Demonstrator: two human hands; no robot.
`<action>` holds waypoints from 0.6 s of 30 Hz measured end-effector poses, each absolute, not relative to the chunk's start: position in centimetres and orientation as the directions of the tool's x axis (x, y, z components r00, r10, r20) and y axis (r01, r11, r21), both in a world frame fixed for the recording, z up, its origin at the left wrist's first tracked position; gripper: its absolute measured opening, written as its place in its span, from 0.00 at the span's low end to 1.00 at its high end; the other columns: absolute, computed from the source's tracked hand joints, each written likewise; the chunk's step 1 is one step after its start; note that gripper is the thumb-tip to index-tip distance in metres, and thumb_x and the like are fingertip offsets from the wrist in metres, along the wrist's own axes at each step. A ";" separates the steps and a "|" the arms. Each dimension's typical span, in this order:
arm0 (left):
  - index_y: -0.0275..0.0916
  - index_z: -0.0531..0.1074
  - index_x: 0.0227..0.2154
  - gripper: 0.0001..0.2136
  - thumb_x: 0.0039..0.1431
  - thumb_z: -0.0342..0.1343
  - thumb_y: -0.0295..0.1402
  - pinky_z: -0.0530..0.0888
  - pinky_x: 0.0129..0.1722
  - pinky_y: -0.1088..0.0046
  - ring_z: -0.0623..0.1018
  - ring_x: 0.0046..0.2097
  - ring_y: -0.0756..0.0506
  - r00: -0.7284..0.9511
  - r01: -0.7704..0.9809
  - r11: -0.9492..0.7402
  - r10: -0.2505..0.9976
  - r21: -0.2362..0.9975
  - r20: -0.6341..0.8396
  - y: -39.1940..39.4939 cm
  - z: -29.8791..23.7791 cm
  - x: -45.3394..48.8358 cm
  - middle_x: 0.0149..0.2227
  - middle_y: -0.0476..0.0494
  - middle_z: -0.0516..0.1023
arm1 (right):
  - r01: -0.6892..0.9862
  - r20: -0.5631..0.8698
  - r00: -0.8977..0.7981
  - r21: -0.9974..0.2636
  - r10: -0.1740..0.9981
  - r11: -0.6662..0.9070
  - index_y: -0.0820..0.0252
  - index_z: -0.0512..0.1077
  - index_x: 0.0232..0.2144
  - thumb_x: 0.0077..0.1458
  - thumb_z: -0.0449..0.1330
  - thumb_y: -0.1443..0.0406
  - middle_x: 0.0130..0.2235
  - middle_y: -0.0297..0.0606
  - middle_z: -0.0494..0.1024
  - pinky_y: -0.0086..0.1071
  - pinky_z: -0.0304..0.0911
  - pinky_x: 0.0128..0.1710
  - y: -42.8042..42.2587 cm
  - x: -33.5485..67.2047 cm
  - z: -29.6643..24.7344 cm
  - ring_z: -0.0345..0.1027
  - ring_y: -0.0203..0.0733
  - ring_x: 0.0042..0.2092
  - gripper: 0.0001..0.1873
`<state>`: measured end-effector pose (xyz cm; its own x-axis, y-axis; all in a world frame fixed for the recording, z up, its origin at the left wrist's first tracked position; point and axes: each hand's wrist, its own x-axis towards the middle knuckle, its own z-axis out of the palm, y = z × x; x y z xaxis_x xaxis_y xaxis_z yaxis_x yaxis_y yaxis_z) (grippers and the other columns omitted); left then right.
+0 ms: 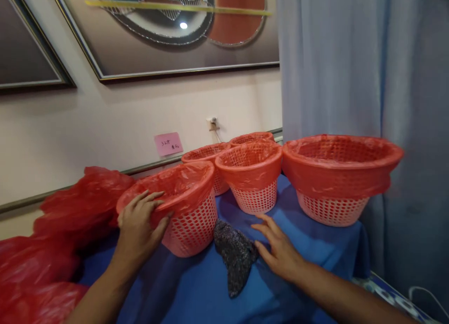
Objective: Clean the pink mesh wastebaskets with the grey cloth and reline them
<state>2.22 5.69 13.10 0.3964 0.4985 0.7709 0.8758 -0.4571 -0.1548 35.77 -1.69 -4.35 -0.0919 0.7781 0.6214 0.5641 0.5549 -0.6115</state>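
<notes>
My left hand [140, 221] is at the near left rim of a red plastic basket [191, 228], its fingers over the rim and its thumb against the outside. A thin red plastic bag [185, 179] lines this basket and folds over its edge; the basket leans slightly. My right hand [278, 249] is open above the blue cloth, fingers apart and nothing in them. Beside its fingertips lies a dark grey speckled thing [235, 254], soft-looking and crumpled like a cloth; I cannot tell whether they touch.
Several more bag-lined baskets stand behind and to the right, among them a middle basket [256, 198] and a large basket [333, 209]. Loose red plastic bags [80, 207] pile up at left. A pink note [168, 144] is on the wall; a blue-grey curtain [333, 62] hangs at right.
</notes>
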 end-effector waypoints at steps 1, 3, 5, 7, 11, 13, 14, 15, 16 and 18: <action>0.40 0.71 0.41 0.11 0.63 0.54 0.41 0.66 0.59 0.41 0.70 0.62 0.29 0.390 0.879 -0.451 0.500 -0.152 0.773 5.6 13.0 2.4 0.53 0.33 0.78 | 0.596 0.679 -0.057 -0.566 0.732 0.570 0.54 0.66 0.58 0.63 0.54 0.67 0.66 0.48 0.61 0.50 0.63 0.63 -2.3 37.2 -3.7 0.61 0.50 0.65 0.21; 0.40 0.72 0.44 0.13 0.63 0.54 0.42 0.66 0.60 0.41 0.70 0.62 0.29 0.380 0.884 -0.446 0.508 -0.142 0.773 5.3 13.0 3.0 0.54 0.33 0.78 | 0.665 0.774 0.008 -0.477 0.634 0.574 0.53 0.66 0.59 0.63 0.54 0.68 0.65 0.48 0.61 0.51 0.66 0.61 -3.3 40.2 -2.0 0.63 0.51 0.64 0.22; 0.40 0.72 0.47 0.16 0.63 0.54 0.44 0.65 0.61 0.42 0.70 0.62 0.30 0.370 0.887 -0.443 0.517 -0.129 0.772 5.0 13.1 3.5 0.55 0.33 0.78 | 0.741 0.838 0.068 -0.406 0.541 0.536 0.52 0.66 0.59 0.62 0.56 0.68 0.65 0.48 0.62 0.52 0.67 0.59 -3.9 43.0 -0.1 0.65 0.52 0.62 0.23; 0.40 0.72 0.50 0.18 0.62 0.54 0.45 0.64 0.62 0.43 0.70 0.63 0.30 0.369 0.888 -0.443 0.525 -0.124 0.767 4.8 13.1 3.9 0.55 0.34 0.78 | 0.812 0.887 0.098 -0.333 0.450 0.479 0.53 0.68 0.58 0.61 0.58 0.68 0.64 0.49 0.64 0.54 0.68 0.58 -4.2 45.3 1.4 0.66 0.54 0.61 0.22; 0.39 0.74 0.43 0.14 0.63 0.52 0.43 0.63 0.61 0.42 0.70 0.62 0.29 0.358 0.902 -0.414 0.554 -0.124 0.752 4.7 13.2 4.2 0.54 0.34 0.79 | 0.874 0.928 0.067 -0.232 0.367 0.427 0.54 0.69 0.55 0.60 0.60 0.67 0.62 0.51 0.65 0.56 0.68 0.57 -4.3 47.4 2.0 0.68 0.56 0.59 0.20; 0.39 0.73 0.38 0.12 0.63 0.52 0.41 0.63 0.60 0.42 0.71 0.61 0.29 0.342 0.910 -0.401 0.577 -0.107 0.742 4.9 13.3 4.2 0.52 0.34 0.80 | 0.856 0.907 0.046 -0.251 0.418 0.451 0.54 0.69 0.55 0.62 0.59 0.66 0.61 0.49 0.68 0.56 0.67 0.57 -4.3 47.0 0.9 0.69 0.55 0.58 0.19; 0.39 0.73 0.38 0.11 0.62 0.52 0.41 0.63 0.60 0.42 0.71 0.61 0.29 0.330 0.913 -0.398 0.590 -0.091 0.737 4.9 13.3 4.2 0.52 0.34 0.80 | 0.834 0.885 0.029 -0.278 0.465 0.477 0.52 0.69 0.55 0.62 0.58 0.66 0.59 0.48 0.70 0.55 0.67 0.57 -4.3 46.3 0.1 0.70 0.54 0.57 0.18; 0.39 0.73 0.37 0.11 0.62 0.52 0.41 0.63 0.60 0.42 0.71 0.61 0.29 0.317 0.916 -0.395 0.602 -0.073 0.733 5.0 13.3 4.3 0.52 0.34 0.80 | 0.803 0.851 -0.001 -0.313 0.525 0.508 0.51 0.69 0.55 0.63 0.57 0.65 0.57 0.46 0.72 0.55 0.67 0.58 -4.3 45.4 -0.8 0.70 0.54 0.57 0.18; 0.39 0.73 0.37 0.11 0.61 0.53 0.41 0.62 0.60 0.42 0.71 0.61 0.30 0.305 0.918 -0.392 0.614 -0.054 0.729 5.0 13.3 4.4 0.52 0.34 0.80 | 0.765 0.802 -0.040 -0.359 0.596 0.534 0.48 0.68 0.56 0.64 0.57 0.64 0.56 0.44 0.73 0.55 0.67 0.58 -4.3 44.1 -1.8 0.71 0.54 0.57 0.18; 0.40 0.73 0.37 0.11 0.61 0.53 0.41 0.62 0.61 0.42 0.71 0.61 0.30 0.286 0.921 -0.389 0.634 -0.024 0.719 5.1 13.5 4.7 0.53 0.34 0.80 | 0.696 0.653 -0.136 -0.472 0.745 0.541 0.43 0.65 0.59 0.62 0.60 0.58 0.59 0.42 0.72 0.57 0.66 0.59 -3.9 40.9 -3.6 0.69 0.56 0.59 0.23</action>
